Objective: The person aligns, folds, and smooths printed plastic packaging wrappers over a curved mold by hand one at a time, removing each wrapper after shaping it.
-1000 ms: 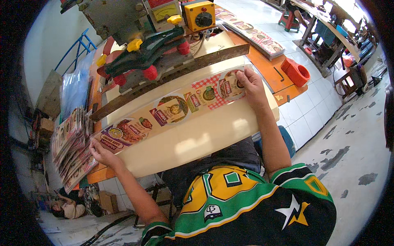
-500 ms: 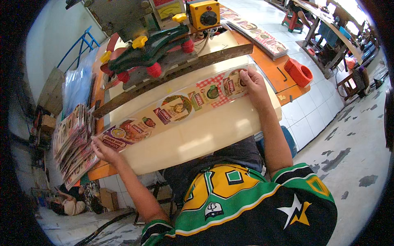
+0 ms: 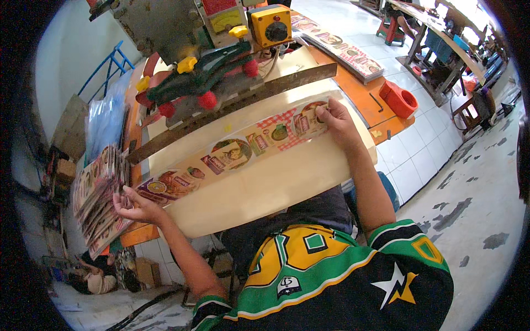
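The orange desk (image 3: 358, 91) spreads under everything, and over its near side a broad cream surface (image 3: 265, 185) extends toward the person's lap. Across the far side stands a machine with a worn grey housing (image 3: 157, 33) and, lower down, a dark green clamp frame (image 3: 207, 84). A long, dark metal bar (image 3: 298, 81) runs slantwise in front of the clamp frame, rising to the right.

Just on the near side of the bar, and roughly in line with it, is the printed strip (image 3: 229, 157): a long piece with food pictures and a red-checked patch, set over the cream surface. Whether its whole length touches that surface, I cannot tell.

A leaning pile of similar strips (image 3: 95, 190) sits at the left edge of the desk, with clear plastic sleeves (image 3: 105, 124) beyond it; another stack (image 3: 349, 51) lies at the far right.

The right hand (image 3: 339, 124) has the strip's right end in its grip — thumb on top, fingers mostly hidden. The left hand (image 3: 139, 207) is beside the strip's left end, near the pile, its grip loose and parted; I cannot tell whether it touches the strip.

Smaller still are a yellow box with a black dial (image 3: 269, 26), a red holder (image 3: 398, 99) on the desk's right side and, just beside it, a dark L-shaped key (image 3: 376, 102).
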Demonstrator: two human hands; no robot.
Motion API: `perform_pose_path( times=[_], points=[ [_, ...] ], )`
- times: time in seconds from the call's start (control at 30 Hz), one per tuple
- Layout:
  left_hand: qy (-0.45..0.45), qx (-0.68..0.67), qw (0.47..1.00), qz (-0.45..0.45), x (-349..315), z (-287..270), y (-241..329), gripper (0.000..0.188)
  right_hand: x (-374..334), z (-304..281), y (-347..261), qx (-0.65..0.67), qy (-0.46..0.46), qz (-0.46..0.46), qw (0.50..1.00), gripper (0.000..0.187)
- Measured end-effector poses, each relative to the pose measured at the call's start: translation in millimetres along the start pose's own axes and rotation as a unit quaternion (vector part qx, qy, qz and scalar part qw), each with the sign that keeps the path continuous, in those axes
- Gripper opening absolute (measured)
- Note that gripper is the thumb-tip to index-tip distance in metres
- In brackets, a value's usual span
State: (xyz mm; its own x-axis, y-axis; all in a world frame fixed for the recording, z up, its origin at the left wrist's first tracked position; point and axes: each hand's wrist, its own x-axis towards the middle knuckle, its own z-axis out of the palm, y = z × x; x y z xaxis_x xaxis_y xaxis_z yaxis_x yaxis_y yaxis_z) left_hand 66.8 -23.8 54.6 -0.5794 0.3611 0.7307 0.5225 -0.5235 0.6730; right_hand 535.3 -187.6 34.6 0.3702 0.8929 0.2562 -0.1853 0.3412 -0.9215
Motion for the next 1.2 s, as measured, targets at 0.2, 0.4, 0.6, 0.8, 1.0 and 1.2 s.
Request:
perform_pose_path(
  times=[0.2,0.4,0.6,0.8,1.0,1.2],
  points=[
    [-0.161,-0.019,0.948,0.272,-21.4,13.4,81.2,0.029,2.2,-2.3,10.2,-0.028,-0.016,0.012,0.999,0.041],
    [-0.463,-0.092,0.822,0.318,-66.6,60.1,193.7,0.031,-2.6,12.8,3.6,-0.067,-0.045,0.017,0.997,0.043],
    [-0.568,-0.118,0.752,0.313,-101.4,103.4,231.4,0.03,-11.4,33.8,5.7,-0.004,-0.069,0.061,0.996,0.039],
    [-0.625,-0.131,0.711,0.295,-127.8,121.8,247.8,0.018,-11.9,31.0,8.4,-0.033,-0.134,0.022,0.99,0.037],
    [-0.595,-0.153,0.733,0.294,-142.7,121.0,250.3,0.007,-13.1,21.0,15.2,-0.036,-0.178,0.024,0.983,0.039],
    [-0.529,-0.158,0.778,0.301,-157.8,113.8,242.7,0.003,-14.1,26.0,19.8,-0.114,-0.121,0.027,0.986,0.043]
  ],
)
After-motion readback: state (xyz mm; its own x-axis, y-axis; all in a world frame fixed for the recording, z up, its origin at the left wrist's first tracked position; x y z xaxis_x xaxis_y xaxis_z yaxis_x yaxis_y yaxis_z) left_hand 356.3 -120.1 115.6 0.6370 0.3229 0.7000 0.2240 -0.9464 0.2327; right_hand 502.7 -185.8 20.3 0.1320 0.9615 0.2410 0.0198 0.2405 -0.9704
